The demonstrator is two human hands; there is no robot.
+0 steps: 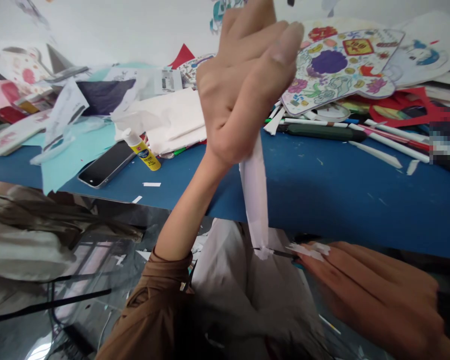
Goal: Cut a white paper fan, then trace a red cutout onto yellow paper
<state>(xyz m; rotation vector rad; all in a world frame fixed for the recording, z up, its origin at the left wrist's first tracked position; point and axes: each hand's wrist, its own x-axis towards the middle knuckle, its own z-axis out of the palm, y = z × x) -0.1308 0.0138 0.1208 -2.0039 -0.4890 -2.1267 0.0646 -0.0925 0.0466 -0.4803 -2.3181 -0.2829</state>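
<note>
Just above my lap, my right hand [367,295] lies nearly flat, fingers close together and pointing left, with a thin dark metal blade [275,253] showing from under the fingertips. Its handle is hidden, so I cannot tell whether it belongs to scissors or a knife. Its tip touches the lower end of a narrow white paper strip [255,195], and ragged white paper scraps [305,251] sit on my fingers beside it. My left hand [243,85], in a brown fabric sleeve [150,310], is raised with its fingers bunched, pinching the top of the strip so that it hangs down from my fist. If I press too hard, the blade could skid off the thin paper toward my lap, or the unsupported strip could crease or tear. Beyond, on the blue bench [322,200], lie a white-capped yellow glue stick [142,155], a black smartphone [107,162], a dark green marker [315,131], thin white paper rolls [390,145] and a colourful painted paper cutout [333,65].
</note>
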